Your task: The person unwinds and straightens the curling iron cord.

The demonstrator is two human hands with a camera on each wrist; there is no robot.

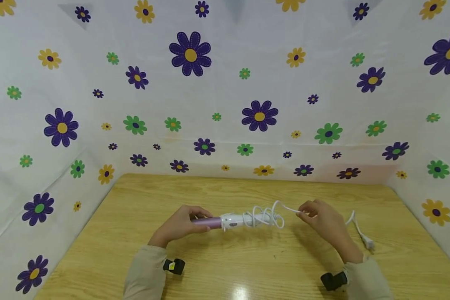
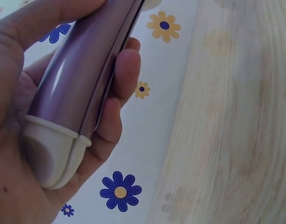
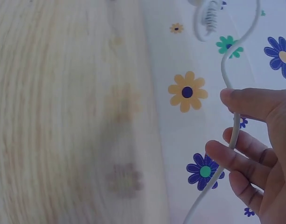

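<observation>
My left hand point(image 1: 181, 225) grips a hair iron point(image 1: 230, 221) by its purple barrel, the white handle pointing right. The left wrist view shows the fingers curled round the barrel point(image 2: 82, 70) and the split white tip point(image 2: 54, 151) near the palm. White power cord point(image 1: 290, 208) winds in loose loops about the handle, then stretches to my right hand point(image 1: 326, 223). That hand pinches the cord point(image 3: 225, 65) between thumb and fingers. Past the hand, the cord's free end runs to a white plug point(image 1: 368, 242) at the right.
Both hands are over a wood-grain table point(image 1: 255, 262). A white flower-patterned sheet point(image 1: 225, 91) rises behind it and along both sides. Black wrist straps with small mounts point(image 1: 175, 266) sit on both sleeves.
</observation>
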